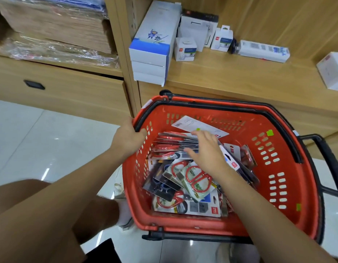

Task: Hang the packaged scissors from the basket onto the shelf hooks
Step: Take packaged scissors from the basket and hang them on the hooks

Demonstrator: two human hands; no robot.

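Note:
A red plastic basket (289,177) with black handles stands on the floor below the wooden shelf. It holds several packaged scissors (194,179), most with red handles, lying in a loose heap. My left hand (129,137) grips the basket's left rim. My right hand (207,150) is inside the basket with fingers spread flat, resting on a stack of scissor packs at the back left. No shelf hooks are in view.
The low wooden shelf (240,74) behind the basket carries white boxes (154,42) and small packaged goods. A drawer unit (56,92) with wrapped paper stacks above it stands to the left. My knees and shoes show at the bottom over a glossy tiled floor (41,141).

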